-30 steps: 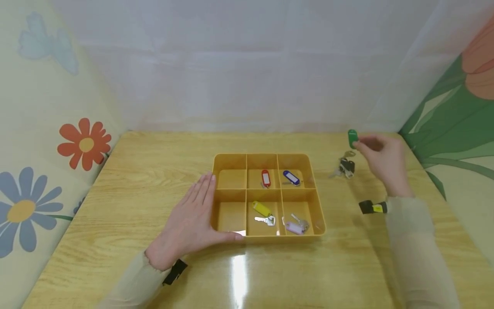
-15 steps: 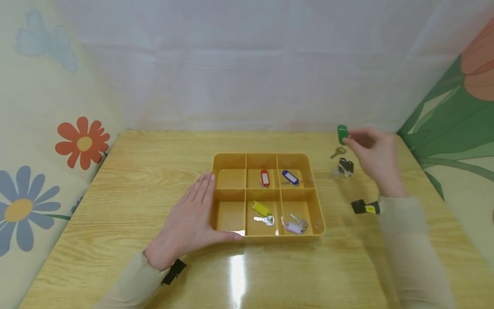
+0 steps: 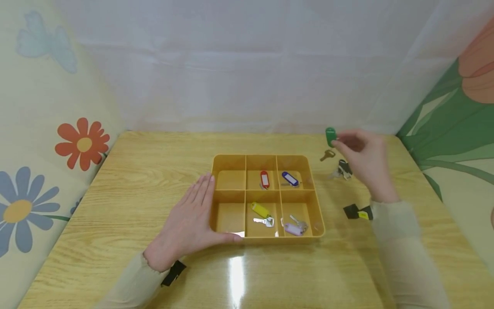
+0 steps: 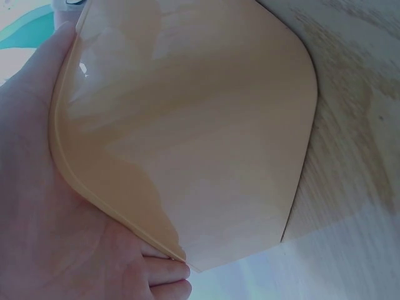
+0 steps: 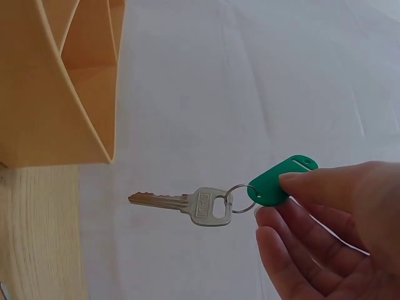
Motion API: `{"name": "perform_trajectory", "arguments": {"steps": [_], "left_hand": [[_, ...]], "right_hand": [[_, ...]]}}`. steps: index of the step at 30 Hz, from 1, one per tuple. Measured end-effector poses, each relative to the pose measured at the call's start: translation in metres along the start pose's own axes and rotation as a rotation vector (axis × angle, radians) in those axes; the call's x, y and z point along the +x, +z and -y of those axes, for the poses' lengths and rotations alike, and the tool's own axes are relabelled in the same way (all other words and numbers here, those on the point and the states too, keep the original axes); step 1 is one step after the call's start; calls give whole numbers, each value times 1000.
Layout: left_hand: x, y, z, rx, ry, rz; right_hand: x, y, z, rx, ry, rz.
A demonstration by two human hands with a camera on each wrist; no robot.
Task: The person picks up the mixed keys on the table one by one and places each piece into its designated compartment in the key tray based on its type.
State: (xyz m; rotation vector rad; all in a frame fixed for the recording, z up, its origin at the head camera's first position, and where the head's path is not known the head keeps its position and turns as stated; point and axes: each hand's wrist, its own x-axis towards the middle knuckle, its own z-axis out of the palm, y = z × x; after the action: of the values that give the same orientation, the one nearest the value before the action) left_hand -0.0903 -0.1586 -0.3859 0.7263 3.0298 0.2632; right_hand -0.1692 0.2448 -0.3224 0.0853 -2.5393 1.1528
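Observation:
My right hand [image 3: 364, 161] pinches a green key tag [image 5: 278, 181] between thumb and fingers, above the table to the right of the tray. A key [image 5: 209, 207] hangs from the tag on a metal ring. My left hand [image 3: 189, 219] rests along the left side of the yellow six-compartment tray [image 3: 316, 210], thumb at its front rim and fingers straight; the left wrist view shows the hand against the tray wall. Inside the tray are a red key tag [image 3: 264, 179], a blue key tag [image 3: 290, 178], a yellow key tag [image 3: 260, 210] and a lilac key tag [image 3: 293, 229], with keys.
A small bunch of keys [image 3: 343, 168] with dark heads lies on the wooden table [image 3: 154, 159], right of the tray. Behind the table hangs a white cloth [image 3: 231, 86]. Flower-patterned panels [image 3: 27, 171] stand at both sides.
My right hand has moved left towards the tray, carrying the green key tag and its key away from above the key bunch. The left hand stays at the tray.

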Motion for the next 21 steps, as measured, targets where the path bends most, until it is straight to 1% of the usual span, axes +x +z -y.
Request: {"name": "perform_trajectory", "arguments": {"steps": [9,15,21], "left_hand": [[0,1,0,-4,-4,11],[0,1,0,0,-3,10],[0,1,1,-2,-6,11]], "right_hand": [[-4,9,11,27,-55,-9],[-6,13,17,43,-81,-5],[-7,16,22,66,-126,-4]]}}
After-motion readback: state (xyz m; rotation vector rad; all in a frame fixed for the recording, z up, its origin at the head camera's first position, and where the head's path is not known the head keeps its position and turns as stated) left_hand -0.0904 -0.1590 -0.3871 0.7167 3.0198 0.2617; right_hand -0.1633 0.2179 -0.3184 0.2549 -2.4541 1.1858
